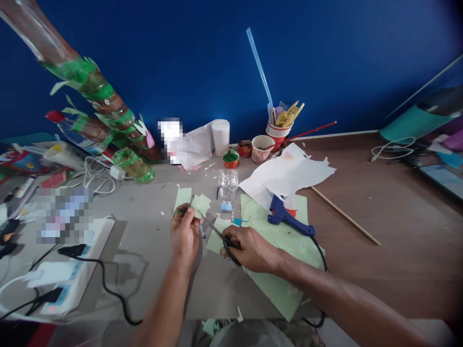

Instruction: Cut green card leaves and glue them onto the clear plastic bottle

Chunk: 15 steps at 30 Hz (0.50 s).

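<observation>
My left hand (185, 231) pinches a small piece of pale green paper (200, 204) between thumb and fingers. My right hand (253, 248) is wrapped around the black handles of a pair of scissors (228, 246), whose blades reach left to the paper's lower edge. Whether the blades are apart or closed on the paper I cannot tell. Another green piece (183, 196) lies just behind my left hand. Under and beside my right hand are larger green sheets (278, 284). A small clear plastic bottle (228, 185) with a blue cap lies beyond the scissors.
A blue glue gun (289, 219) rests on the green sheets, its cord trailing right. Behind are torn white paper (289, 168), paint pots (230, 158) and a cup of tools (279, 127). Left stand painted bottles (133, 166) and a power strip (88, 265). A wooden stick (345, 215) lies right.
</observation>
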### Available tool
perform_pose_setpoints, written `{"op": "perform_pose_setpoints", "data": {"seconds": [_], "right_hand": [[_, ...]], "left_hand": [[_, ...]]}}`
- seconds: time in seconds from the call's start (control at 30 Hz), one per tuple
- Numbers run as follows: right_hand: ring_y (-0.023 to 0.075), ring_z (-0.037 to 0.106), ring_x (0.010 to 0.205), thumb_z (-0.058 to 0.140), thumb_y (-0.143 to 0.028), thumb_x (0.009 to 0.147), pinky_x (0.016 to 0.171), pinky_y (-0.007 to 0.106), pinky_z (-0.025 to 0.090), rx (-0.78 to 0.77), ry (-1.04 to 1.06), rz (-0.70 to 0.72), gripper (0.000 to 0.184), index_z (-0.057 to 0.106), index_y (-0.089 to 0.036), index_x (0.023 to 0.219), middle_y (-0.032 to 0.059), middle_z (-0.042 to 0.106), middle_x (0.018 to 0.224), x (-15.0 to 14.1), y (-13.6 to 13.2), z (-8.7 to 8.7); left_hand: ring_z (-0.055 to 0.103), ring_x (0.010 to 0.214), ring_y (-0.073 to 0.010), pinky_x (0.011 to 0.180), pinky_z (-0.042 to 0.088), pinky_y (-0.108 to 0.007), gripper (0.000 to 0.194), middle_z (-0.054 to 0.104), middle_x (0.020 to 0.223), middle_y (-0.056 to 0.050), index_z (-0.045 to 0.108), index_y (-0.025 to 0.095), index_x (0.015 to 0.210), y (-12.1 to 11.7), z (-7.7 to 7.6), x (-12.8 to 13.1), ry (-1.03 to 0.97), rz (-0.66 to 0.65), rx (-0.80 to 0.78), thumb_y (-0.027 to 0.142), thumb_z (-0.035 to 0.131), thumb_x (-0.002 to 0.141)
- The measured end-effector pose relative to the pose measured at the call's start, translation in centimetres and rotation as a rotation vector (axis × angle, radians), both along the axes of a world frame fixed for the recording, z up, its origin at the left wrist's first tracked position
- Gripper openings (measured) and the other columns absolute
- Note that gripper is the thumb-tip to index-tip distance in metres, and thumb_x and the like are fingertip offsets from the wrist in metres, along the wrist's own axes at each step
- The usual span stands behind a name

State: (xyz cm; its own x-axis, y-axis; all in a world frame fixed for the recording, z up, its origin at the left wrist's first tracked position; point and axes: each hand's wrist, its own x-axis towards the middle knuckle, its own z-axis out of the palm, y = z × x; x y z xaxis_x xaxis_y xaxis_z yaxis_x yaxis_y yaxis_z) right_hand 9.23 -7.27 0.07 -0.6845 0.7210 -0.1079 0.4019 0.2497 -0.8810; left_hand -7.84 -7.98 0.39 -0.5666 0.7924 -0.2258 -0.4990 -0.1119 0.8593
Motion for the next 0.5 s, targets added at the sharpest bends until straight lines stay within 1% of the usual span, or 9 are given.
{"op": "perform_pose_setpoints", "data": {"seconds": [0.13, 0.27, 0.37, 0.5], "right_hand": [[0.0089, 0.04, 0.05, 0.063, -0.026, 0.077, 0.048, 0.021, 0.028, -0.001, 0.009, -0.004, 0.014, 0.058, -0.019, 0.088, -0.0063, 0.044, 0.057, 0.1, 0.03, -0.1], [0.0087, 0.039, 0.049, 0.063, -0.026, 0.076, 0.048, 0.021, 0.028, 0.005, 0.009, -0.016, 0.014, 0.058, -0.019, 0.088, -0.007, 0.041, 0.055, 0.06, 0.04, -0.12], [0.0084, 0.038, 0.049, 0.063, -0.025, 0.075, 0.049, 0.021, 0.029, -0.008, 0.009, -0.028, 0.014, 0.058, -0.018, 0.087, -0.0071, 0.042, 0.055, -0.01, 0.04, 0.01], [0.0081, 0.038, 0.05, 0.064, -0.026, 0.073, 0.048, 0.021, 0.028, -0.051, -0.009, -0.052, 0.017, 0.058, -0.019, 0.086, -0.0072, 0.043, 0.057, -0.03, 0.06, 0.41]], "left_hand": [[0.043, 0.043, -0.0038, 0.049, 0.041, -0.018, 0.029, 0.056, 0.055, 0.008, 0.055, 0.019, 0.073, 0.07, 0.03, 0.06, -0.015, 0.021, -0.023, 0.021, 0.078, 0.055], [0.04, 0.04, -0.0034, 0.049, 0.041, -0.019, 0.027, 0.052, 0.052, 0.009, 0.055, 0.019, 0.071, 0.12, 0.09, 0.1, 0.004, 0.027, -0.021, 0.021, 0.078, 0.056], [0.04, 0.042, -0.0032, 0.05, 0.04, -0.018, 0.026, 0.052, 0.053, 0.009, 0.055, 0.019, 0.071, 0.06, 0.05, 0.08, 0.014, 0.02, -0.016, 0.022, 0.078, 0.058], [0.043, 0.043, -0.0036, 0.053, 0.043, -0.019, 0.025, 0.053, 0.054, 0.008, 0.057, 0.019, 0.073, -0.05, -0.31, -0.17, 0.03, 0.023, -0.003, 0.024, 0.077, 0.06]]}}
